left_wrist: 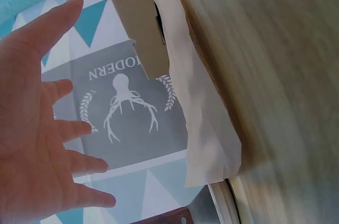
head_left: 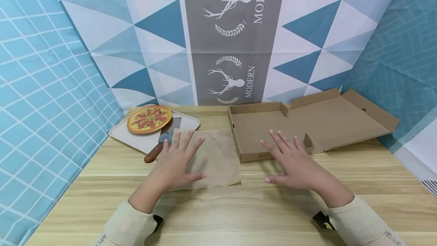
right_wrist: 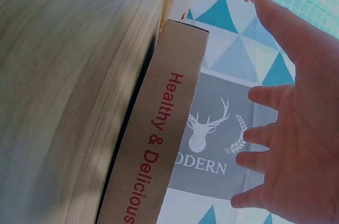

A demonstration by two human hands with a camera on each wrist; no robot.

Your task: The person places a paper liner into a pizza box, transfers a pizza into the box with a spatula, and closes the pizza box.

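Fingers spread, my left hand (head_left: 177,164) hovers over the left part of a sheet of brown parchment paper (head_left: 218,158) and holds nothing. My right hand (head_left: 291,160), also spread and holding nothing, is above the front edge of an opened cardboard pizza box (head_left: 259,124). Red lettering runs along the box's front wall (right_wrist: 159,144) in the right wrist view. Beyond my left hand, a pizza (head_left: 149,119) lies on a white tray (head_left: 126,137). A pizza server with a wooden handle (head_left: 153,152) rests across the tray's front edge, its metal blade partly under the pizza.
The box lid (head_left: 341,119) is folded back to the right, its flaps standing up. A patterned cloth (head_left: 228,41) hangs behind the wooden table (head_left: 218,215), with blue tiled-print sheets (head_left: 41,86) at the left and right sides.
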